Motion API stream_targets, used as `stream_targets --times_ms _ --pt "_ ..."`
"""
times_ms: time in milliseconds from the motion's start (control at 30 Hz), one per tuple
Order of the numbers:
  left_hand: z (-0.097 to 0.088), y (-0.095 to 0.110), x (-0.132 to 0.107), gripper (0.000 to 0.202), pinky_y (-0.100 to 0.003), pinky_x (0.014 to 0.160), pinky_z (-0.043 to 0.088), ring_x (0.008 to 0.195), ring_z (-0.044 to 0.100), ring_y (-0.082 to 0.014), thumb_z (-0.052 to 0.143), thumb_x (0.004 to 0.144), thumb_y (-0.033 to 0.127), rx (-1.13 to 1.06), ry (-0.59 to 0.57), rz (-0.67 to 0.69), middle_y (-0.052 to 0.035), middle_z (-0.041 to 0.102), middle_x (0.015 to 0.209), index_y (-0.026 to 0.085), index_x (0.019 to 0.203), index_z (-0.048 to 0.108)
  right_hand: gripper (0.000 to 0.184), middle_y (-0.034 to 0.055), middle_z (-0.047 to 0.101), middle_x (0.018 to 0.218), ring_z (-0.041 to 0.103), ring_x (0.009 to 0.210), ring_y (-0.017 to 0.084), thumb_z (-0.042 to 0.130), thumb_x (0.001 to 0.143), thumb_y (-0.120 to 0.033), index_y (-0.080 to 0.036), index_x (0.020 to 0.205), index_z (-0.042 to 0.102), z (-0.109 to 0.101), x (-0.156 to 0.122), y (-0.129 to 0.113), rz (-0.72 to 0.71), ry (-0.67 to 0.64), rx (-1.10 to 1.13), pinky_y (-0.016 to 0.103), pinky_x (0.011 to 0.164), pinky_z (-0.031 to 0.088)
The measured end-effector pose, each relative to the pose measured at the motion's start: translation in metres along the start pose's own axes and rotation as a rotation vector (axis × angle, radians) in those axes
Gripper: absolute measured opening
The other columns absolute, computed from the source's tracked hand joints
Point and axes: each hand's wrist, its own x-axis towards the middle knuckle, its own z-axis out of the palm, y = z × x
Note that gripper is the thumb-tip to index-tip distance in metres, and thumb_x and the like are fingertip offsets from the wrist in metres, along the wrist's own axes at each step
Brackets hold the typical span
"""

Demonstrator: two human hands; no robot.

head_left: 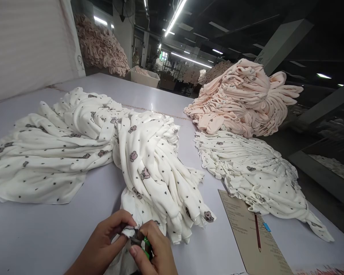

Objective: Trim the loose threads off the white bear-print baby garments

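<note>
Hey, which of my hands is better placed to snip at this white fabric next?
Probably your right hand: it holds the green-handled tool, apparently snips, with its dark end right at the fabric. Your left hand is busy pinching that fabric.

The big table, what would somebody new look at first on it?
The white cloth, spotted with little animal faces, sprawls across the left and middle of the table. A tall pink heap rises at the back right. Front and centre, the left hand pinches a bit of white cloth while the right hand holds a green-handled tool.
</note>
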Motion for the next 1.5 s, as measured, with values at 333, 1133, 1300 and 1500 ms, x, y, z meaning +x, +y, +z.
stream_targets --times_ms 333,1133,1300,1500 --pt "-0.018 -0.004 0.024 0.031 -0.025 0.063 0.044 0.063 0.058 -0.0174 0.064 0.074 0.045 -0.229 -0.174 -0.254 -0.0021 0.066 0.065 0.015 0.071 0.065 0.028 -0.003 0.044 0.062 0.047 0.061 0.014 0.046 0.09 -0.04 -0.019 0.07 0.047 -0.009 0.017 0.024 0.343 0.188 0.237 0.024 0.059 0.041" --pt "0.008 -0.006 0.01 0.024 -0.024 0.068 0.046 0.072 0.056 -0.016 0.069 0.074 0.041 -0.336 0.009 -0.217 0.002 0.062 0.073 0.019 0.079 0.062 0.014 -0.0002 0.049 0.075 0.051 0.07 0.016 0.05 0.087 -0.031 -0.02 0.079 0.052 -0.011 0.007 -0.002 0.182 0.251 0.202 0.025 0.062 0.04" --pt "0.01 -0.006 0.008 0.025 -0.021 0.062 0.046 0.065 0.052 -0.0132 0.071 0.072 0.04 -0.389 0.036 -0.216 0.0031 0.062 0.067 0.018 0.076 0.061 0.014 0.0004 0.05 0.073 0.051 0.066 0.016 0.052 0.086 -0.03 -0.02 0.076 0.054 -0.009 -0.002 -0.003 0.116 0.134 -0.014 0.025 0.058 0.036" --pt "0.014 -0.001 0.003 0.025 -0.019 0.061 0.044 0.065 0.052 -0.0131 0.072 0.069 0.041 -0.289 0.078 -0.168 0.0032 0.062 0.065 0.018 0.073 0.063 0.017 0.0021 0.053 0.076 0.055 0.068 0.017 0.05 0.089 -0.031 -0.019 0.078 0.056 -0.003 -0.001 0.001 0.137 0.089 -0.136 0.025 0.059 0.037"
